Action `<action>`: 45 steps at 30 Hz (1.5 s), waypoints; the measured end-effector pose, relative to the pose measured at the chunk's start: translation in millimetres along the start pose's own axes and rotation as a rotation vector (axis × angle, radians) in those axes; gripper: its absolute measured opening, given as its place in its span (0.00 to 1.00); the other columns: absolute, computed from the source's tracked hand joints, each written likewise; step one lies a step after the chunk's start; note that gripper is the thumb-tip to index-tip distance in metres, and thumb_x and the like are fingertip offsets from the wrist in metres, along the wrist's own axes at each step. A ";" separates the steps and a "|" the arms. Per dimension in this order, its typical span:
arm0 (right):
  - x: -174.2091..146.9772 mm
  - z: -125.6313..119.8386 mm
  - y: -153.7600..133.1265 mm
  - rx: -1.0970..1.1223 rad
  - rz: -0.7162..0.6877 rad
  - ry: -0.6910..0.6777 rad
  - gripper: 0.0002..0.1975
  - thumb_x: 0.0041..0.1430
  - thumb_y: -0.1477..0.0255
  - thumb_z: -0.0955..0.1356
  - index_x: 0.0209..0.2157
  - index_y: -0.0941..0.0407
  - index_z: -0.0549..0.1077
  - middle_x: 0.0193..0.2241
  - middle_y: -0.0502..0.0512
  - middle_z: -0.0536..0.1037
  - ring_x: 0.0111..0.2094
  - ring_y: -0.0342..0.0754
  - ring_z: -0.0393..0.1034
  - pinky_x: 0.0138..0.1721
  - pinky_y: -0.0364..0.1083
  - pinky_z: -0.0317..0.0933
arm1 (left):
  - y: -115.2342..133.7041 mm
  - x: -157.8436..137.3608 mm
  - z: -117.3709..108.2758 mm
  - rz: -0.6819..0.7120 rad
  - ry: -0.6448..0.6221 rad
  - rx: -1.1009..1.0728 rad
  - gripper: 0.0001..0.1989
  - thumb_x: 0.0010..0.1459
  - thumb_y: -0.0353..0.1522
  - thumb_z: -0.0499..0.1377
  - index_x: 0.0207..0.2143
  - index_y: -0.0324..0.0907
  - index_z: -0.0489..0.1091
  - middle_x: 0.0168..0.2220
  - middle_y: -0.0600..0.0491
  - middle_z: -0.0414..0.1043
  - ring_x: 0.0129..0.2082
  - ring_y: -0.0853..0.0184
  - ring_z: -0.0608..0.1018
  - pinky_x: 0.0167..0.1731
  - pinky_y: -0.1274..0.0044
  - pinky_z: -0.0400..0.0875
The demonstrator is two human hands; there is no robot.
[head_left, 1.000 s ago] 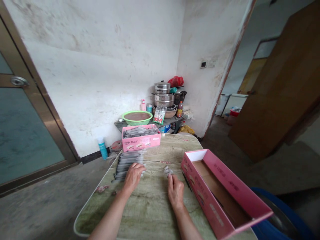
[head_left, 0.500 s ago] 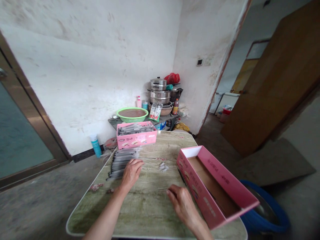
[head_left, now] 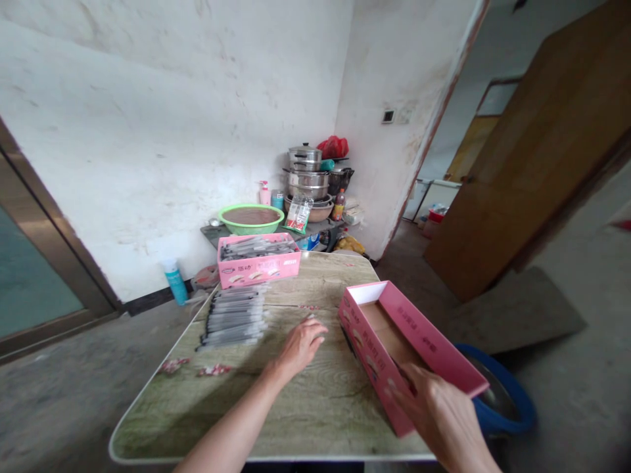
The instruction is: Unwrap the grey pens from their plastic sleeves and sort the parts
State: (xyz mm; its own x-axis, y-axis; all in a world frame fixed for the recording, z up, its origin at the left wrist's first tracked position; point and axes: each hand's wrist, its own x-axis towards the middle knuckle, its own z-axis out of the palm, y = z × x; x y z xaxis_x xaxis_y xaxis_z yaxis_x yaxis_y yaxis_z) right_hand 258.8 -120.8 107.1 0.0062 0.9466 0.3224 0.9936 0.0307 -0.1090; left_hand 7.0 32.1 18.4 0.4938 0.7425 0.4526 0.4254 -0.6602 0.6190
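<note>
My left hand (head_left: pixel 302 345) reaches over the middle of the table with its fingers apart and bent down. It covers the spot of the small white pieces, and only a speck shows by its fingertips. My right hand (head_left: pixel 436 404) straddles the side wall of a long pink box (head_left: pixel 362 332), thumb on the outside and fingers over the rim; the fingertips are partly hidden. The box has a bare brown bottom. Left of my left hand lies a row of grey, clear-barrelled pens (head_left: pixel 235 315). Behind the row stands another pink box (head_left: pixel 259 270), full of similar pens.
The table (head_left: pixel 296 427) has a wood-grain top with a pale rim. Behind it, a low stand carries a green basin (head_left: pixel 251 228), stacked steel pots (head_left: pixel 306 180) and bottles. A blue tub (head_left: pixel 522 410) sits beyond the right edge, and a blue spray can (head_left: pixel 175 282) stands on the floor at left.
My left hand has moved right, from beside the pen row onto the white pieces. My right hand has gone right, from the tabletop to the pink box's wall. The view has turned slightly right.
</note>
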 end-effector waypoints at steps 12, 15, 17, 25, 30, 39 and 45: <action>-14.1 26.2 19.9 0.004 0.032 0.209 0.15 0.63 0.64 0.60 0.24 0.54 0.66 0.21 0.52 0.73 0.24 0.45 0.69 0.26 0.41 0.53 | -5.5 -12.1 17.9 -0.010 0.058 -0.020 0.13 0.60 0.27 0.51 0.40 0.44 0.74 0.39 0.50 0.74 0.41 0.64 0.75 0.44 0.71 0.68; -11.8 21.7 27.3 -0.025 0.032 0.272 0.15 0.63 0.63 0.59 0.25 0.55 0.68 0.22 0.52 0.73 0.25 0.45 0.69 0.26 0.41 0.54 | -6.6 -12.8 18.6 -0.007 0.058 -0.014 0.13 0.60 0.27 0.51 0.40 0.44 0.74 0.38 0.49 0.73 0.41 0.64 0.75 0.44 0.71 0.68; -8.5 17.0 31.1 -0.068 0.040 0.297 0.15 0.62 0.63 0.60 0.27 0.55 0.70 0.24 0.53 0.74 0.25 0.45 0.69 0.26 0.41 0.54 | -6.6 -12.9 19.0 -0.003 0.051 -0.016 0.13 0.60 0.27 0.51 0.40 0.44 0.74 0.38 0.49 0.74 0.40 0.64 0.75 0.44 0.71 0.68; -4.7 12.4 34.3 -0.117 0.078 0.322 0.18 0.63 0.61 0.58 0.30 0.55 0.73 0.26 0.56 0.77 0.26 0.47 0.71 0.25 0.42 0.55 | -7.6 -13.4 17.9 -0.005 0.057 -0.017 0.13 0.60 0.27 0.51 0.39 0.44 0.74 0.38 0.49 0.74 0.40 0.64 0.75 0.44 0.70 0.68; -12.4 33.7 27.6 -0.085 0.013 0.286 0.17 0.64 0.62 0.57 0.30 0.55 0.72 0.25 0.56 0.76 0.26 0.48 0.71 0.25 0.42 0.56 | -9.2 -14.3 18.5 -0.005 0.054 -0.017 0.14 0.59 0.26 0.51 0.40 0.45 0.74 0.38 0.49 0.74 0.41 0.63 0.74 0.44 0.71 0.68; -13.0 47.3 17.1 -0.083 0.014 0.208 0.14 0.62 0.62 0.59 0.28 0.52 0.70 0.24 0.53 0.76 0.25 0.48 0.72 0.23 0.42 0.57 | -17.0 -16.1 18.9 -0.077 0.110 0.061 0.20 0.55 0.23 0.53 0.48 0.45 0.71 0.46 0.49 0.71 0.48 0.62 0.71 0.51 0.68 0.65; -7.6 36.1 15.9 -0.089 0.044 0.089 0.11 0.60 0.64 0.61 0.26 0.51 0.69 0.23 0.51 0.77 0.24 0.48 0.74 0.20 0.42 0.58 | -19.4 -14.2 19.4 -0.112 0.150 0.140 0.22 0.55 0.25 0.53 0.53 0.44 0.67 0.52 0.47 0.68 0.53 0.59 0.68 0.55 0.65 0.60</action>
State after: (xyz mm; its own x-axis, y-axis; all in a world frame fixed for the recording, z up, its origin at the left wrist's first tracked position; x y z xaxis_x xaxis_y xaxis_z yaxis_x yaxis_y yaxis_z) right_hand 270.4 -115.9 68.9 0.0561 0.9141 0.4017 0.9982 -0.0428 -0.0420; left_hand 6.4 32.2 -12.5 0.3234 0.8138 0.4829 0.5779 -0.5740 0.5802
